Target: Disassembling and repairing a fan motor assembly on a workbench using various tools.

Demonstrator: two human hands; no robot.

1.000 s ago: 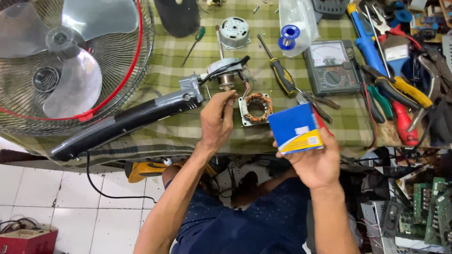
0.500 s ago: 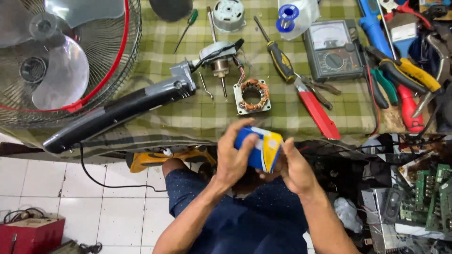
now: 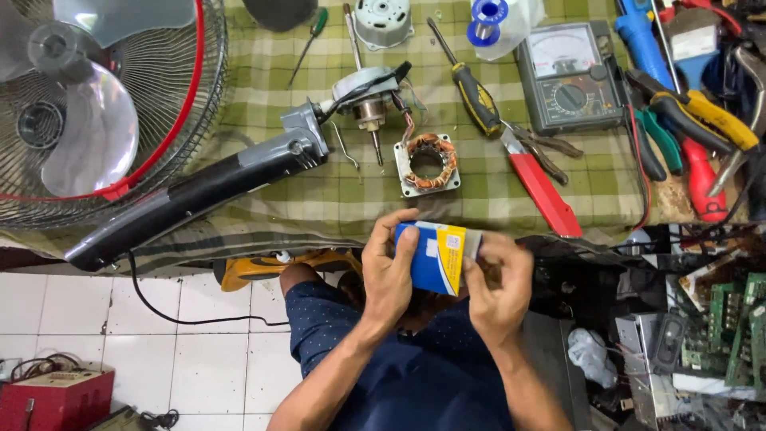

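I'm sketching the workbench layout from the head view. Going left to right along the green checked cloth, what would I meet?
Fan guard with blades → grey fan neck → bare motor with shaft → copper-wound stator → yellow-and-black screwdriver → red-handled pliers → analogue multimeter → yellow-handled pliers.

White tiled floor (image 3: 104, 335), green-checked workbench (image 3: 335, 191)

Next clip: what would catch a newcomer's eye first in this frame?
Front and centre, the left hand and right hand together hold a small blue and yellow cardboard box above the lap. Behind it on the green checked cloth lies a copper-wound stator, with the round wire fan guard filling the upper left corner.
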